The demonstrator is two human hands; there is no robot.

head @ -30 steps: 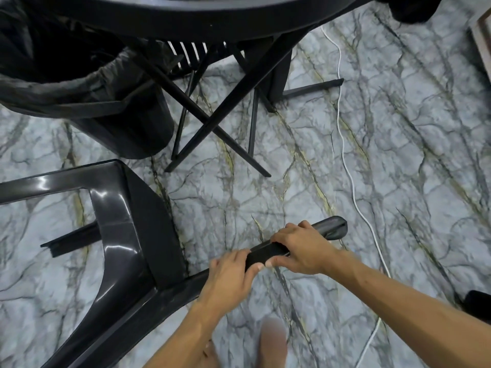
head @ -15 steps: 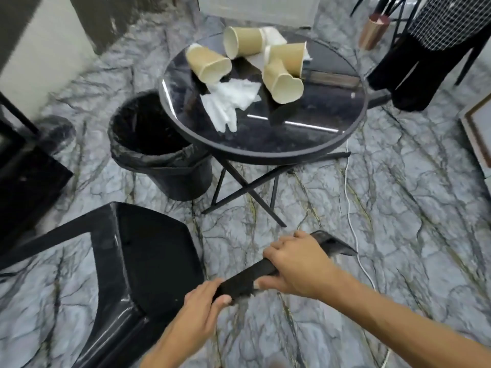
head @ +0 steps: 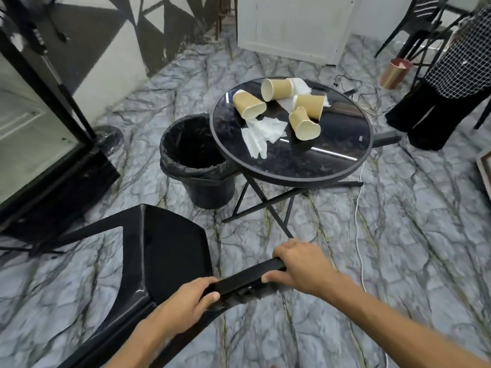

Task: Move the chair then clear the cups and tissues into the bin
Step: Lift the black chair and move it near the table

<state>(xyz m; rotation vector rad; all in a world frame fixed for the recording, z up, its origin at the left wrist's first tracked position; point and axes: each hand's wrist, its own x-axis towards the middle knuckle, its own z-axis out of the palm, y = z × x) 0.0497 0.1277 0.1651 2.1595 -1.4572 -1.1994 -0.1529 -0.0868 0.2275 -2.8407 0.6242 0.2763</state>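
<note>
A black plastic chair (head: 170, 251) lies tipped over on the marble floor at lower left. My left hand (head: 186, 301) and my right hand (head: 300, 264) both grip one of its legs, which points to the right. Beyond it a round black table (head: 332, 158) carries several tan paper cups (head: 249, 104) lying on their sides and white tissues (head: 263, 134). A black bin (head: 194, 160) lined with a black bag stands open against the table's left edge.
A glass-door fridge (head: 34, 134) stands at far left. A white cable (head: 358, 221) runs along the floor right of the table. A person in black trousers (head: 435, 110) stands at far right by another chair (head: 414, 25). A copper bin (head: 396, 73) sits behind.
The view has lifted from the floor to take in the table top, cups and bin. Both hands have kept their grip on the chair leg, and the chair has drawn back from the table.
</note>
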